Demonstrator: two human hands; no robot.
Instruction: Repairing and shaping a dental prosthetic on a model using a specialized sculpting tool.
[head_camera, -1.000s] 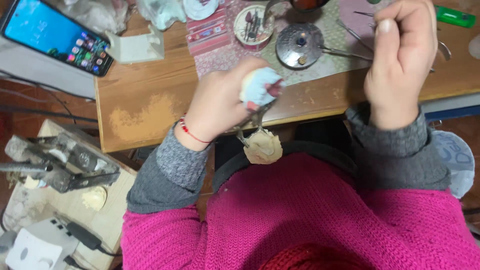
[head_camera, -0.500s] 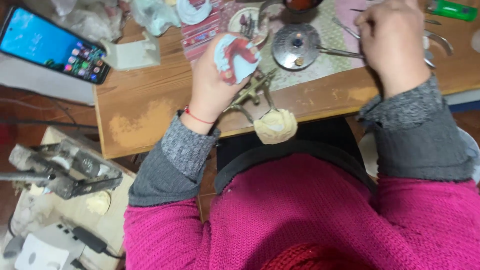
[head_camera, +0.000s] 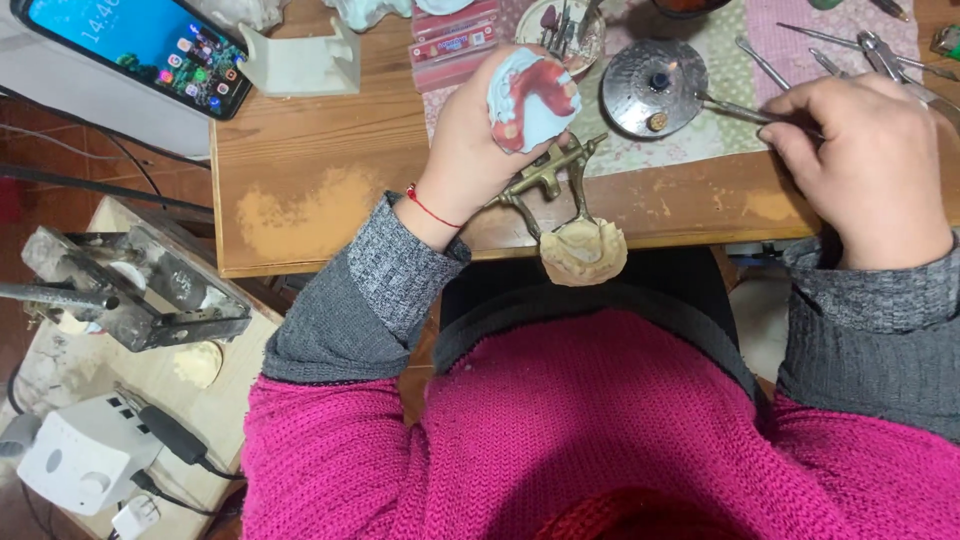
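My left hand (head_camera: 470, 150) grips a brass dental articulator (head_camera: 545, 180) over the wooden bench edge. A pale blue plaster cast with pink-red wax gums (head_camera: 532, 97) sits at its upper end, and a beige plaster cast (head_camera: 584, 251) hangs at its lower end above my lap. My right hand (head_camera: 868, 165) holds a thin metal hand tool (head_camera: 742, 111), whose tip reaches to a small round metal burner (head_camera: 654, 86) on the patterned cloth.
A smartphone (head_camera: 135, 45) with a lit screen lies at the far left, beside a white plaster block (head_camera: 300, 65). Several metal instruments (head_camera: 840, 45) lie at the back right. A metal press (head_camera: 130, 290) and a white motor unit (head_camera: 85, 455) stand on a low side table.
My left hand has lifted the articulator up and away from my body, toward the bench. My right hand has moved right and lower, bringing the tool tip to the burner.
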